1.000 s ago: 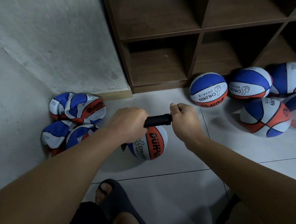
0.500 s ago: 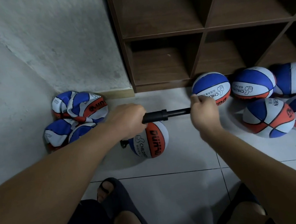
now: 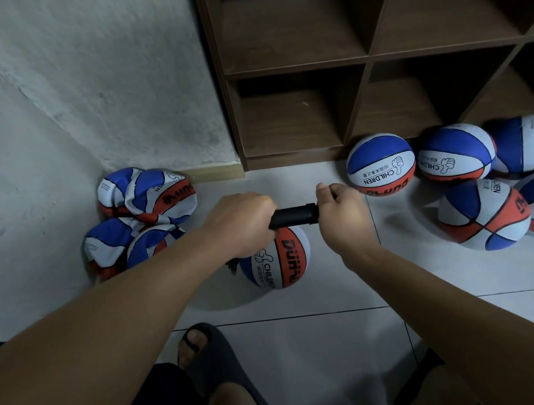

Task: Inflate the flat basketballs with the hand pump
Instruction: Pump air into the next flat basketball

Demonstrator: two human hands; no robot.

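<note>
A black hand pump [image 3: 292, 216] is held level above a red, white and blue basketball [image 3: 279, 258] on the tiled floor. My left hand [image 3: 240, 221] grips the pump's barrel. My right hand [image 3: 341, 213] grips the handle, which is pushed in against the barrel. A short black hose [image 3: 232, 265] shows at the ball's left side, under my left wrist. Several flat, crumpled basketballs [image 3: 143, 217] are piled in the corner at the left. Several round basketballs [image 3: 463, 180] lie at the right by the shelf.
A dark wooden shelf unit [image 3: 375, 57] with open compartments stands against the back wall. A rough white wall [image 3: 35, 98] closes off the left. My feet in dark slippers [image 3: 213, 359] are at the bottom, close to the ball.
My right hand drew the pump handle out to the right half a second ago, then pushed it back in against the barrel. My left hand and the ball stayed put.
</note>
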